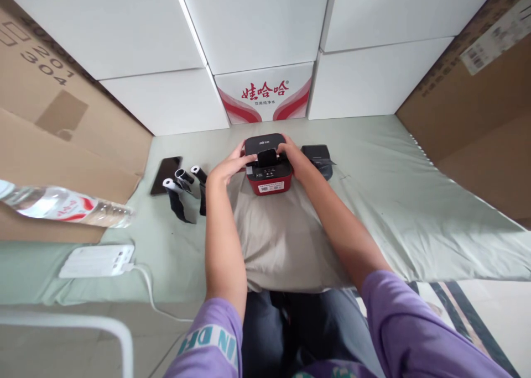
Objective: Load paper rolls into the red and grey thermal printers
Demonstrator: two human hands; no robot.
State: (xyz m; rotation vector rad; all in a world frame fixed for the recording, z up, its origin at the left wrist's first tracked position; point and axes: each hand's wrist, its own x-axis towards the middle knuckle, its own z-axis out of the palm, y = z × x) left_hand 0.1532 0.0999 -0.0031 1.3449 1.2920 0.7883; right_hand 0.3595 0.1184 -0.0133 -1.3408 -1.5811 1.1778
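A small red and black label printer [270, 182] stands on the cloth-covered surface in front of me. My left hand [230, 165] wraps its left side, thumb reaching over the top. My right hand [292, 152] grips the right side in the same way, with its thumb near the slot. Between the two thumbs, a black piece [266, 157] like film or paper sticks up from the slot; I cannot tell if it is a separate sheet. To the left of my left forearm stand several black rolls [178, 201] with pale cores and loose ends. A dark boxy item [318, 158] sits beyond my right wrist.
A dark phone [165, 174] lies behind the rolls. Further left are a water bottle [70, 205] and a white power bank [97, 261] with a cable. White boxes [265, 93] wall off the back; cardboard boxes [477, 118] flank both sides.
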